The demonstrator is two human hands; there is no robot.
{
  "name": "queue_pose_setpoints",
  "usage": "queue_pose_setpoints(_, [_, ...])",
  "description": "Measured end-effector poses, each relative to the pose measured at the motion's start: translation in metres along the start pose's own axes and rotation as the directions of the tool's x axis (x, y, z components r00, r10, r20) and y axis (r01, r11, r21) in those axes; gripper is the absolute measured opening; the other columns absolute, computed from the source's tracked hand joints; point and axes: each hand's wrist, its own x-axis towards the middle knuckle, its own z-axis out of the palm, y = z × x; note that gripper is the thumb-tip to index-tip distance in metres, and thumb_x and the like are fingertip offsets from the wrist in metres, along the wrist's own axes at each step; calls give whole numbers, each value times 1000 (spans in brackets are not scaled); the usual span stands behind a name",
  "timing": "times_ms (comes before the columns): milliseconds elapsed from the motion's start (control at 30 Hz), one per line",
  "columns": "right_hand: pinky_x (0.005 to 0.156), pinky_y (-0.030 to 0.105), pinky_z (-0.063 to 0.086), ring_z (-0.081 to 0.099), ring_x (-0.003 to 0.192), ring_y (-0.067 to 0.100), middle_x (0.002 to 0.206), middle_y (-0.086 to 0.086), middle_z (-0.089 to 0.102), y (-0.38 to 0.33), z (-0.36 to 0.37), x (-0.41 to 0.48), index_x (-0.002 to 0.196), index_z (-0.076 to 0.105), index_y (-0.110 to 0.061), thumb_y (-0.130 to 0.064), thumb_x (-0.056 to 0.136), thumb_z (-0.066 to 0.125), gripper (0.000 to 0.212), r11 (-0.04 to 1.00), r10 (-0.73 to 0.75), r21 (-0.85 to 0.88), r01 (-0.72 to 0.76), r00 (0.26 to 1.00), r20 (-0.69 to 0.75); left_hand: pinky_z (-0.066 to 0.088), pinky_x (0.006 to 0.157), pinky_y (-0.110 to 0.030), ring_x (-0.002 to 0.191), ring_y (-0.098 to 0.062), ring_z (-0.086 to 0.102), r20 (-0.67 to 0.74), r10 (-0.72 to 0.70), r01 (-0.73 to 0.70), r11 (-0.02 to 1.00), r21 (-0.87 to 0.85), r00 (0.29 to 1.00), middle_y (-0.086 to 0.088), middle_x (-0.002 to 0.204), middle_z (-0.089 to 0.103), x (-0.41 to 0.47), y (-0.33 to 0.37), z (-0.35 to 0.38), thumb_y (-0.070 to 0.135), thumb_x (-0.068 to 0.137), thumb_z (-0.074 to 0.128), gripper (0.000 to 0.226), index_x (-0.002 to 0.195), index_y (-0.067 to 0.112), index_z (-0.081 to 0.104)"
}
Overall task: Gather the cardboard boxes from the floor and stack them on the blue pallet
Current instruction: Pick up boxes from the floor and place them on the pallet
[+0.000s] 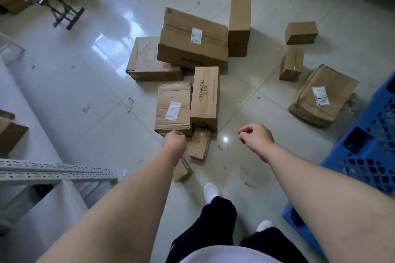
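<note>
The small box [199,144] lies just beside the left hand [174,142], lengthwise away from the person. That hand's fingers are hidden; the right hand [255,136] hangs loosely curled, empty.
</note>
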Motion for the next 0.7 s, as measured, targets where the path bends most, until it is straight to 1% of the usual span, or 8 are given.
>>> queue_pose_setpoints(67, [78,28,53,68,88,19,84,-2,72,-6,9,6,75,67,-27,-13,85,55,22,1000,22,-4,-22,1000,5,53,76,-35,92,-22,60,-8,-20,20,1000,-16,1000,-12,114,61,15,1,-14,12,99,42,31,125,11,59])
queue_pose_setpoints(133, [78,28,52,67,89,20,87,-1,72,-10,12,11,73,66,-27,-12,85,56,21,999,46,-14,-46,999,6,50,69,-32,86,-21,57,-5,-30,30,999,-38,1000,-12,110,61,25,4,-21,11,99,40,31,123,10,60])
queue_pose_setpoints(233, [78,27,51,67,91,21,90,1,72,-16,7,22,72,67,-26,-11,83,58,21,998,65,-24,-65,998,-8,50,70,-33,85,-21,56,15,-39,40,997,-65,999,-10,106,60,35,9,-24,12,98,41,31,124,13,58])
queue_pose_setpoints(400, [72,24,47,66,92,21,87,-1,70,-34,0,45,72,66,-26,-11,84,57,21,997,83,-1,-83,996,-7,52,72,-34,85,-21,56,56,-34,37,998,-55,998,-7,99,59,47,28,-21,13,98,42,31,124,14,58])
queue_pose_setpoints(500, [71,24,47,66,93,20,88,-1,69,-51,-2,64,74,66,-27,-10,84,56,22,998,64,3,-64,998,9,51,69,-32,83,-20,55,52,-23,26,999,-45,998,-9,105,60,57,48,-20,15,98,42,32,126,15,57])
queue_pose_setpoints(567, [75,25,49,65,93,19,90,-2,69,-62,-6,80,79,67,-26,-10,85,55,21,999,47,0,-47,999,23,51,67,-32,81,-21,55,26,-22,22,999,-34,999,-10,108,59,68,64,-18,15,97,42,33,126,15,56])
queue_pose_setpoints(600, [76,25,49,65,93,18,91,-3,69,-67,-9,90,80,67,-26,-10,86,54,22,999,42,-3,-42,999,32,50,64,-31,81,-21,54,11,-22,22,999,-29,1000,-10,110,59,74,73,-16,15,97,41,33,127,15,56])
queue_pose_setpoints(700, [76,24,48,65,92,18,86,-5,68,-79,-20,127,81,67,-27,-10,87,53,23,999,41,-4,-41,998,45,45,55,-29,88,-23,57,-9,-39,39,999,-19,999,-14,121,59,97,104,-8,16,98,41,36,133,14,52])
